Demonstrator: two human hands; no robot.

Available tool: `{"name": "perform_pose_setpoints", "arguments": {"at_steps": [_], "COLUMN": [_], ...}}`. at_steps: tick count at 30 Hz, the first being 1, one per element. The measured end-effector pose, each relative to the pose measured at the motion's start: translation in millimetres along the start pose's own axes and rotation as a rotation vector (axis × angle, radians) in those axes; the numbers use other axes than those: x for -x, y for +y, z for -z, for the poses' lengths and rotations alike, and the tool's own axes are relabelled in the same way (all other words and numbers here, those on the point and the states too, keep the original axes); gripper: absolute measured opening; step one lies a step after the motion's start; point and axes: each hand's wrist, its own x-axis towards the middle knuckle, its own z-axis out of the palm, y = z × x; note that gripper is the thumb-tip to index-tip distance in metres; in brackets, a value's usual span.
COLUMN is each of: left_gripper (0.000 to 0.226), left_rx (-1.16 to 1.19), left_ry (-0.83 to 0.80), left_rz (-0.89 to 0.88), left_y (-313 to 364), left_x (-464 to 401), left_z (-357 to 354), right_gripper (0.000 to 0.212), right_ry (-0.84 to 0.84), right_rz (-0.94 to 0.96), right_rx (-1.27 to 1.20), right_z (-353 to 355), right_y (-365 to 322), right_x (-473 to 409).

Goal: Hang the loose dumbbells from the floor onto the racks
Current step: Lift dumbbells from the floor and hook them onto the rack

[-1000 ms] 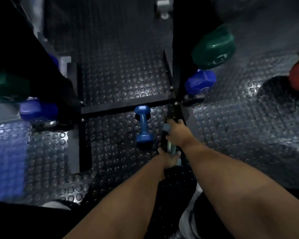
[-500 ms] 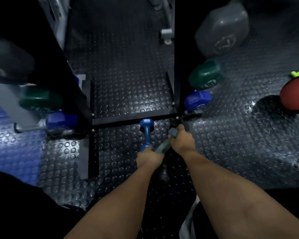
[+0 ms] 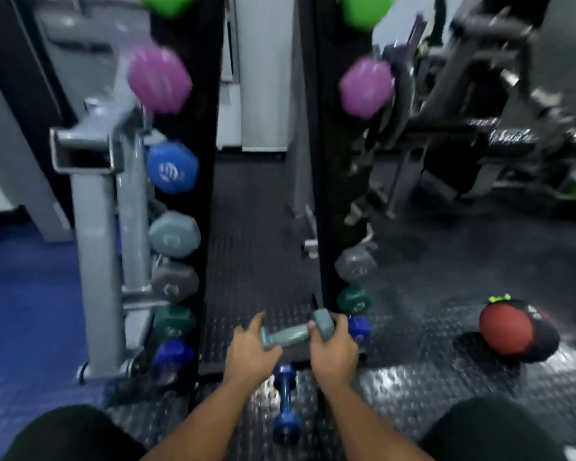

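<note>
A small grey-green dumbbell [image 3: 288, 336] is held level between my hands, low between the two black rack uprights. My left hand [image 3: 250, 352] grips its left head and my right hand [image 3: 333, 347] grips its right head. Below my wrists, a small blue dumbbell [image 3: 286, 399] lies on the studded floor. The left rack upright [image 3: 207, 201] carries purple, blue, grey, green and dark blue dumbbells. The right rack upright [image 3: 325, 181] carries purple, grey, green and blue ones, with a bare stretch between the purple and the grey.
A grey metal machine frame [image 3: 97, 227] stands just left of the left rack. A red ball [image 3: 509, 329] lies on the floor at the right. Gym machines [image 3: 479, 134] fill the back right. Blue flooring [image 3: 24, 311] lies at the left. My knees are at both bottom corners.
The grey-green dumbbell has come up off the floor and turned level between my hands. My view has tilted up, so the upper rack rows now show.
</note>
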Motion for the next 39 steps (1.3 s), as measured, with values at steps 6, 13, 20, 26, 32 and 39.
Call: {"name": "perform_pose_setpoints", "arguments": {"at_steps": [6,13,20,26,32,39], "left_gripper": [0.085,0.062,0.08,0.086,0.073,0.059], "left_rx": [0.101,0.233,0.367,0.394,0.344,0.313], "left_ry": [0.141,0.239,0.295,0.376,0.421,0.496], "left_rz": [-0.127,-0.309,-0.379,-0.436,-0.484,-0.592], "left_y": [69,144,205,240,267,269], "left_x": [-5,5,14,4,-13,-34], "left_z": [75,100,83,77,71,56], "right_gripper": [0.032,0.031,0.036,0.036,0.029,0.025], "right_ry": [0.156,0.332,0.353,0.261,0.132,-0.091], "right_rz": [0.044,0.122,0.254,0.314,0.38,0.44], "right_rx": [-0.115,-0.236,-0.324,-0.321,-0.443,-0.439], "right_z": [38,104,154,171,165,142], "right_y": [-76,-119,-141,-152,-170,-193], "right_x": [-18,-52,-112,-173,-234,-279]}}
